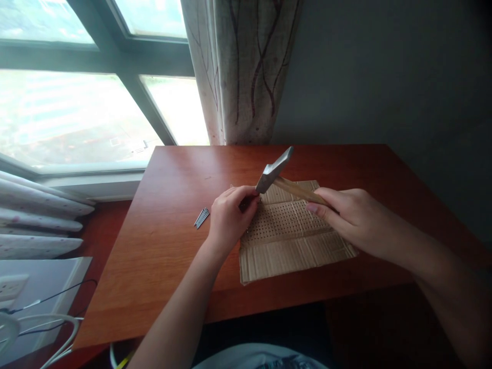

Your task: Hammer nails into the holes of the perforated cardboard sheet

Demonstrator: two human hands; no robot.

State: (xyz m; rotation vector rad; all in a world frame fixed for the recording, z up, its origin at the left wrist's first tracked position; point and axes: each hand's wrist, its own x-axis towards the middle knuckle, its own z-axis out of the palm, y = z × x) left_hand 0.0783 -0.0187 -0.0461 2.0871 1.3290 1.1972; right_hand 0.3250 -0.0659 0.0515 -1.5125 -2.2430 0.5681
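Note:
My right hand is wrapped round the wooden handle of a hammer, whose grey metal head hangs just above the far left corner of a flat cardboard sheet full of small holes. My left hand rests on the sheet's left edge, fingers pinched together right under the hammer head; what they pinch is too small to make out. A small bundle of nails lies on the red-brown table just left of my left hand.
The table stands against a grey wall, with a window and a patterned curtain behind it. To the left are folded fabric, a white board with a socket, and cables lower down. The table's front edge is close to my body.

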